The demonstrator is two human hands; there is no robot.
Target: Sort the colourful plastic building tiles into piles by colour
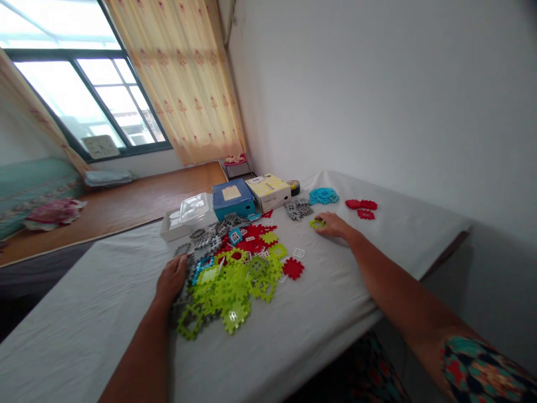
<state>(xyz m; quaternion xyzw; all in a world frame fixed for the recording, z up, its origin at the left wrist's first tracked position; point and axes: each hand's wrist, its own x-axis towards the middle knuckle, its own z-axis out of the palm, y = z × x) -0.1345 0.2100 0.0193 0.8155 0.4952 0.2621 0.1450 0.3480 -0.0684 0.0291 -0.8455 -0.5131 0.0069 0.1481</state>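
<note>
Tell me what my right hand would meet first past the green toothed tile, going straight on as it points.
Probably the grey tiles beside the blue stack, though depth is unclear.

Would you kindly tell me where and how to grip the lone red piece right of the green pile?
I'd pinch the toothed right edge of the red piece, coming from the right: it lies roughly flat, with pale cloth along that side and green pieces close on its left.

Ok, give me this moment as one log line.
left hand: at left edge of mixed pile | right hand: touching green toy piece | beyond right hand: gray pieces, blue pieces, red pieces
</note>
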